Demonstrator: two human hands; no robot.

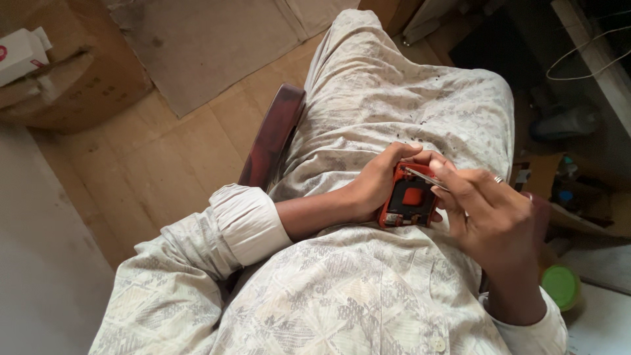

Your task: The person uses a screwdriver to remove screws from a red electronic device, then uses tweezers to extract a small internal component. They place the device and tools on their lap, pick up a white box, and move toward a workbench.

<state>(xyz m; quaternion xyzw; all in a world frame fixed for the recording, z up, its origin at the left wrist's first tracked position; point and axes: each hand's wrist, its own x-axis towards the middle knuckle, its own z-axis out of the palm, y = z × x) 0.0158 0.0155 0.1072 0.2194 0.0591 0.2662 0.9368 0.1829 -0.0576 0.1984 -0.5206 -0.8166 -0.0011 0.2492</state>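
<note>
I sit on a dark wooden chair (273,135) and look down at my lap. My left hand (378,181) grips a small orange device (409,200) with its back open, showing dark parts and an orange square inside. It rests on my lap. My right hand (490,213) pinches a thin metal tool (427,177), which looks like tweezers. The tool's tip lies at the device's upper edge. A ring sits on one finger of the right hand.
A cardboard box (62,79) with a white carton (20,52) on it stands at upper left on the wooden floor (151,164). A flat cardboard sheet (197,39) lies beyond. A green-lidded jar (560,286) and clutter sit at right.
</note>
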